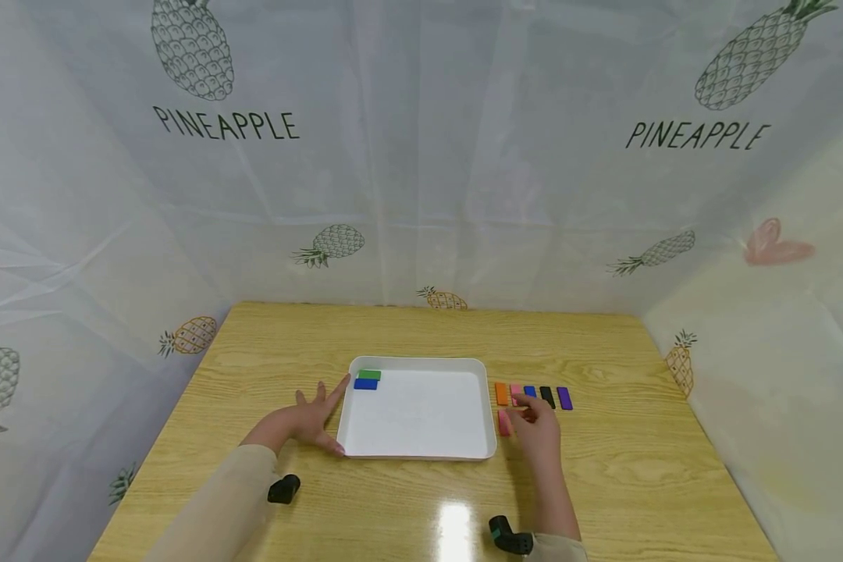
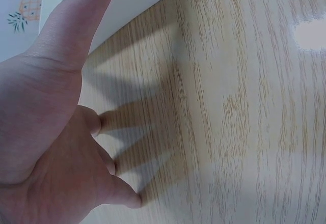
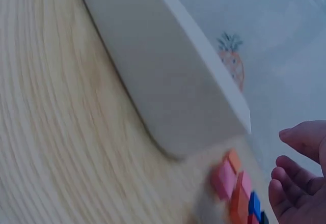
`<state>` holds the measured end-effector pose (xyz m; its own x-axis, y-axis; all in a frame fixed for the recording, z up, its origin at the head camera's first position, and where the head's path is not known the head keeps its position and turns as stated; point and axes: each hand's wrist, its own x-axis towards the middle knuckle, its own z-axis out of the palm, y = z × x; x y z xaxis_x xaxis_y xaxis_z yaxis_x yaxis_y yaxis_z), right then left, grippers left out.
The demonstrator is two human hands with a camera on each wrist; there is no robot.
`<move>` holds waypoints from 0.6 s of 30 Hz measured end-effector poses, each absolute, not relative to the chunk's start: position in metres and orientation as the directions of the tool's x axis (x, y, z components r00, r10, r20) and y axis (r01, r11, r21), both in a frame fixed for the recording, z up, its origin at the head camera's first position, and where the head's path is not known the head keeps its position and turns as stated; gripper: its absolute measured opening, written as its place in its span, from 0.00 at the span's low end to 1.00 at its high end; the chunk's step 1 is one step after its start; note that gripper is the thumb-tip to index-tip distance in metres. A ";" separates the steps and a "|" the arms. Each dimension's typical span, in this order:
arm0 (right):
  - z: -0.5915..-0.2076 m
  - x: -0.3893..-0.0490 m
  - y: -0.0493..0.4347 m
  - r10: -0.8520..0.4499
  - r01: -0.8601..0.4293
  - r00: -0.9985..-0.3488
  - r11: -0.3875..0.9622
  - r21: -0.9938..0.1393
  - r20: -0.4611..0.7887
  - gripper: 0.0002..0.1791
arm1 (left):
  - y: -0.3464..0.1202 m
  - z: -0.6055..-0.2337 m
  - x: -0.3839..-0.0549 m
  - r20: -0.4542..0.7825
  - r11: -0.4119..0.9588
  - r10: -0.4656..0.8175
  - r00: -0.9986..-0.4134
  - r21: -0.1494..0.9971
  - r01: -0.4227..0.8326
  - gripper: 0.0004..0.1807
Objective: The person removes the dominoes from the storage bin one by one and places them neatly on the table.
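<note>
A shallow white tray (image 1: 421,414) lies on the table, with a green block (image 1: 369,375) and a blue block (image 1: 366,384) together in its back left corner. My left hand (image 1: 312,417) has its fingers spread, and its thumb and index finger touch the tray's left side. Over the small blocks to the right of the tray, my right hand (image 1: 539,429) hovers with loosely bent fingers; in the right wrist view nothing shows between them. Nearest to it are a pink block (image 1: 504,423) and an orange block (image 1: 502,393). It partly hides the front row.
Behind the right hand, a row continues with another pink block (image 1: 515,389), a second blue block (image 1: 530,390), a black block (image 1: 548,396) and a purple block (image 1: 565,398). A pineapple-printed curtain (image 1: 421,172) hangs behind the wooden table (image 1: 295,332) and at its sides.
</note>
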<state>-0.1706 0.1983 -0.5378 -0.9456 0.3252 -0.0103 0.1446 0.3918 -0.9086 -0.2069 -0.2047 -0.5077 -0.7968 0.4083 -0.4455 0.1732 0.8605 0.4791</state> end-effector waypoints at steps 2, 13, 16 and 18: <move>-0.535 -0.171 0.188 0.309 0.129 -0.951 0.366 -0.922 -0.011 0.17 | -0.204 -0.507 -0.206 -0.450 0.862 0.405 -0.796 0.479 0.168 0.74; -0.526 -0.170 0.135 0.215 0.087 -0.976 0.317 -0.944 -0.018 0.14 | -0.205 -0.510 -0.208 -0.448 0.870 0.397 -0.801 0.462 0.173 0.74; -0.527 -0.171 0.123 0.178 0.089 -0.983 0.307 -0.948 -0.035 0.14 | -0.205 -0.511 -0.208 -0.449 0.871 0.395 -0.802 0.462 0.170 0.75; -0.529 -0.173 0.116 0.147 0.069 -0.989 0.307 -0.949 -0.025 0.13 | -0.205 -0.512 -0.208 -0.450 0.871 0.394 -0.801 0.461 0.169 0.75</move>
